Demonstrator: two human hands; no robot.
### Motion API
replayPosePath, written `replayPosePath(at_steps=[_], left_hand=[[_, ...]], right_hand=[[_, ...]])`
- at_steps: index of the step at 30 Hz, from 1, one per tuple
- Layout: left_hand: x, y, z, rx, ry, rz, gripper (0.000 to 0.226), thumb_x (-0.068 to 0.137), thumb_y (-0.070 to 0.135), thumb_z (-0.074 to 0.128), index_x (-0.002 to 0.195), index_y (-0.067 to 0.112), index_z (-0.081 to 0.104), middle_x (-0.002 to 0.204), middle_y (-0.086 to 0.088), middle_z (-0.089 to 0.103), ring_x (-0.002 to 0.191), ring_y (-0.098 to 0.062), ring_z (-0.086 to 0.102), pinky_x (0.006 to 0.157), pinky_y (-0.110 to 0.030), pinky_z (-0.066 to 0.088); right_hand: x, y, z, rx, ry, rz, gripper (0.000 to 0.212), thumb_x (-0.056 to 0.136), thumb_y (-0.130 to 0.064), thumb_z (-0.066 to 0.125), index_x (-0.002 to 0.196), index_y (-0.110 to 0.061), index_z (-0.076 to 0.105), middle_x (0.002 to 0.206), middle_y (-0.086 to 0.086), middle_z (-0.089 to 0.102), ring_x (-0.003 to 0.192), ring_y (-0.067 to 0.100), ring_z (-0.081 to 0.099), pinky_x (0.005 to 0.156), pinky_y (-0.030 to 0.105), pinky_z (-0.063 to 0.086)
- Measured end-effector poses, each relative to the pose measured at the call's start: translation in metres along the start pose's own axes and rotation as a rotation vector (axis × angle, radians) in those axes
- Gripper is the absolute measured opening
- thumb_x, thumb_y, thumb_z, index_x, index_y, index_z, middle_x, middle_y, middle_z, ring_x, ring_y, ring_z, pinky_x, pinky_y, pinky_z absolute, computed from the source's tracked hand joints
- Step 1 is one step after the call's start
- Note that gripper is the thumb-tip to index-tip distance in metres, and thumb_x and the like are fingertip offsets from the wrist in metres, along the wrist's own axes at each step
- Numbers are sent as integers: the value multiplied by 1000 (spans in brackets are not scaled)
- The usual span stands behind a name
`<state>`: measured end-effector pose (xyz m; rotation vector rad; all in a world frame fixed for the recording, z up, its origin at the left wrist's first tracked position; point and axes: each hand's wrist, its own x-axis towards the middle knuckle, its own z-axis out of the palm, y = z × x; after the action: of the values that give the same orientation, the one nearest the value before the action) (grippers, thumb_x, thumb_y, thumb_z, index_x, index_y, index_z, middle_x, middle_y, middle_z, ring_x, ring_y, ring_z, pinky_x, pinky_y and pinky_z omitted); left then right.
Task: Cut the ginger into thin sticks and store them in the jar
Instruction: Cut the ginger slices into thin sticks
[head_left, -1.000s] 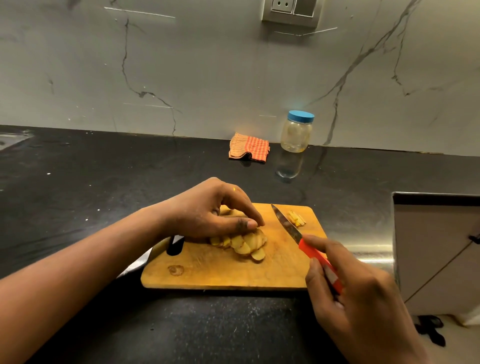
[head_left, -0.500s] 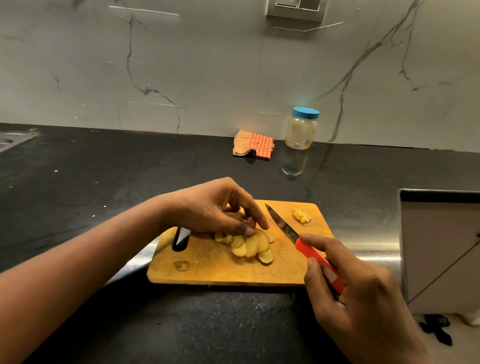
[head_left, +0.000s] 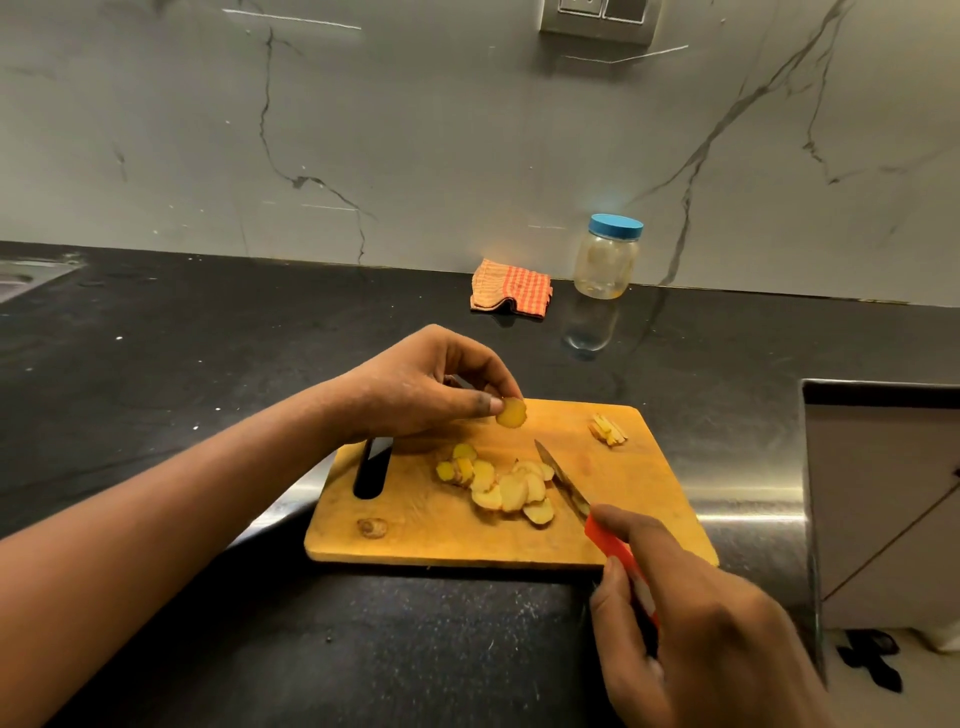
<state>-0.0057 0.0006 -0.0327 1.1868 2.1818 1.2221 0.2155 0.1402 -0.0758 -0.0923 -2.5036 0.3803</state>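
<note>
Above the wooden cutting board (head_left: 649, 483), the left hand (head_left: 415, 389) pinches one ginger slice (head_left: 511, 413). The right hand (head_left: 696, 629) grips the red-handled knife (head_left: 597, 519), its tip seemingly touching the sliced ginger pile (head_left: 501, 486).

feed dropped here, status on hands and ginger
Left hand pinches one ginger slice. Right hand grips knife, blade beside slice pile. Jar lidded, by wall.

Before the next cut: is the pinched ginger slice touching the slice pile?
Apart. Head view: left hand pinches the slice; bare cutting board shows between it and the pile.
</note>
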Motion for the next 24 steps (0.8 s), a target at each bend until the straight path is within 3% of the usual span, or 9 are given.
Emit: replayPosePath(at_steps=[5, 8, 11, 13, 16, 18, 20, 24], left_hand=[[1, -2, -1, -8, 108, -28, 7, 91, 14, 67, 95, 19, 69, 90, 3, 69, 85, -8, 66, 74, -17, 53], [3, -5, -2, -20, 182, -67, 6, 90, 16, 69, 96, 17, 70, 90, -4, 71, 82, -13, 66, 76, -22, 54], [3, -7, -4, -64, 213, -72, 11, 89, 15, 71, 99, 16, 71, 86, -1, 74, 81, -11, 70, 75, -21, 56], [2, -6, -4, -74, 197, -55, 18, 88, 15, 72, 105, 19, 71, 88, -1, 75, 85, -12, 71, 78, -20, 57], [1, -4, -1, -59, 171, -34, 22, 89, 17, 71, 109, 24, 73, 80, 4, 75, 77, -6, 68, 70, -13, 53], [1, -2, 0, -68, 171, -35, 20, 89, 16, 71, 107, 24, 74, 75, 8, 74, 72, -1, 66, 65, -10, 49], [1, -2, 0, -91, 183, -42, 20, 88, 16, 72, 105, 25, 74, 76, 8, 75, 74, -1, 67, 65, -9, 49], [3, 0, -1, -122, 183, -40, 21, 85, 16, 73, 105, 22, 74, 81, 6, 76, 81, -7, 71, 70, -13, 52]], right_hand=[[10, -7, 8, -6, -90, -20, 41, 81, -30, 45, 112, -18, 69, 56, -10, 57, 40, 6, 50, 40, 19, 49], [14, -8, 11, 14, -133, -34, 38, 79, -28, 54, 114, -20, 66, 56, -13, 55, 41, 3, 49, 38, 20, 48], [17, -1, 2, 48, -155, -49, 37, 80, -29, 56, 117, -28, 62, 56, -18, 50, 41, -3, 43, 47, 4, 38], [22, 11, -11, 71, -135, -50, 34, 82, -32, 57, 115, -34, 60, 58, -18, 52, 43, -3, 45, 48, 0, 31], [30, 35, -34, 199, -225, -84, 23, 85, -45, 51, 106, -42, 59, 71, -17, 64, 60, -3, 60, 50, 8, 42], [34, 50, -45, 265, -302, -113, 26, 84, -51, 48, 106, -43, 59, 88, -21, 67, 81, 1, 66, 64, 16, 51], [39, 63, -49, 292, -341, -120, 27, 84, -53, 49, 106, -43, 62, 99, -19, 67, 95, 5, 64, 76, 22, 53], [53, 81, -44, 308, -424, -139, 23, 86, -50, 49, 103, -47, 64, 109, -16, 64, 104, 11, 60, 78, 37, 53]])
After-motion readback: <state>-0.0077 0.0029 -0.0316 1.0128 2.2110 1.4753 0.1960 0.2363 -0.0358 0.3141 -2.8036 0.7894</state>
